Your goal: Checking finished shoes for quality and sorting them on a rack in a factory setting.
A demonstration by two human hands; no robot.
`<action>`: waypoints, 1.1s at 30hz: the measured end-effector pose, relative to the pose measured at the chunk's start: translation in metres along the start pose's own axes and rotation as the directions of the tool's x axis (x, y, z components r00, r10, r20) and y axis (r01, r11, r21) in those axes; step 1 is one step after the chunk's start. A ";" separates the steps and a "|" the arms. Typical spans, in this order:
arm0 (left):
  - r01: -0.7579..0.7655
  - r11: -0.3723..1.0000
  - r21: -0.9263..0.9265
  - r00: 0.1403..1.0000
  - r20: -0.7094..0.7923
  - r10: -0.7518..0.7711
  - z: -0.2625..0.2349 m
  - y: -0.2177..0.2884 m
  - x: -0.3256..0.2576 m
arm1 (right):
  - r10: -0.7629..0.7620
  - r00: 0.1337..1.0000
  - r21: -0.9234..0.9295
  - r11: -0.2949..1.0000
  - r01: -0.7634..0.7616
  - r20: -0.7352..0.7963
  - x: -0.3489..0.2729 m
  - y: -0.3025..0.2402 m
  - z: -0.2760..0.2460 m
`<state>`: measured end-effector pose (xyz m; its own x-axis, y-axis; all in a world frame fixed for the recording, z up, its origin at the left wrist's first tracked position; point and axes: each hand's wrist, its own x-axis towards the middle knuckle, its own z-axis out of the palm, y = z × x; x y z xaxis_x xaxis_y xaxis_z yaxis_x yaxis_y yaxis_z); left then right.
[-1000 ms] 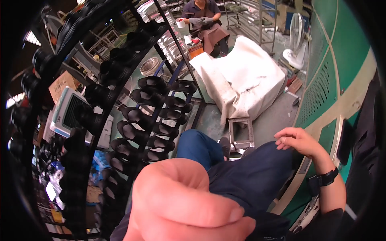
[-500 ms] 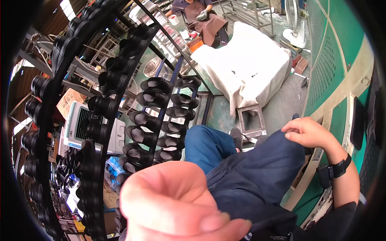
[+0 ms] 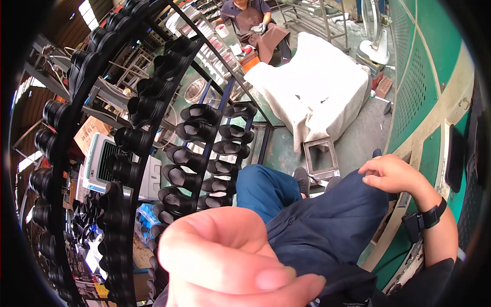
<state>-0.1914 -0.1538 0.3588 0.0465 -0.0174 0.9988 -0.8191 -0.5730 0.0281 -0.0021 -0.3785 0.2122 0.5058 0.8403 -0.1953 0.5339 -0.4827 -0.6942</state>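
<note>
Close up at the lower middle, my left hand (image 3: 225, 256) is curled in, its thumb and fingertips close together. I see nothing held in it, and its lower part runs out of the picture. My right hand (image 3: 387, 173) lies on the knee of my dark blue trousers (image 3: 327, 220), empty, its fingers loosely bent and apart. A black band with a small device (image 3: 427, 217) is strapped round the right wrist. Rows of black shoes (image 3: 186, 157) sit on the rack at my left, beyond the left hand.
A dark metal rack (image 3: 134, 179) slants along my left, with a grey-white air cooler (image 3: 148, 174) behind it. Ahead stand a white cloth-covered block (image 3: 327, 82), a small metal frame (image 3: 321, 156) and a fan (image 3: 373, 43). A seated person in a brown apron (image 3: 266, 41) works far off. Green panels (image 3: 417, 66) line my right.
The whole view has shifted slightly, so the rack and cloth-covered block appear a little lower. My left hand has moved slightly right and stays curled; my right hand remains on the knee.
</note>
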 end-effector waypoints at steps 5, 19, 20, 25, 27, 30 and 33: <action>-0.093 0.996 -0.005 0.991 0.092 0.093 -0.010 -0.002 0.011 | 0.017 0.999 -0.048 0.999 -0.015 0.027 0.000 -0.004 -0.003; -0.067 0.993 -0.097 0.997 0.040 0.071 -0.006 0.004 0.010 | -0.006 0.999 -0.075 0.997 0.009 0.043 0.003 -0.003 -0.003; -0.019 0.996 -0.081 0.999 0.048 0.023 -0.004 0.007 0.008 | 0.005 0.999 -0.071 0.997 -0.001 0.052 0.002 -0.001 -0.002; 0.149 0.989 0.014 0.985 0.089 -0.149 0.000 0.024 0.011 | -0.004 0.998 -0.071 0.997 0.008 0.060 0.003 -0.001 -0.002; 0.201 0.978 0.050 0.973 0.103 -0.206 0.001 0.027 0.012 | 0.009 0.998 -0.078 0.997 -0.004 0.069 0.000 -0.002 -0.001; 0.255 0.964 0.069 0.958 0.117 -0.262 0.000 0.015 0.010 | 0.041 0.995 -0.063 0.997 -0.035 0.087 -0.003 0.000 -0.001; -0.171 0.960 0.222 0.984 0.087 0.155 -0.014 -0.011 0.012 | 0.030 0.995 -0.051 0.998 -0.025 0.097 -0.002 -0.002 -0.002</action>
<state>-0.1899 -0.1365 0.3709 -0.0313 -0.1772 0.9837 -0.6674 -0.7289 -0.1526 -0.0027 -0.3796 0.2148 0.4535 0.8453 -0.2826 0.5547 -0.5158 -0.6529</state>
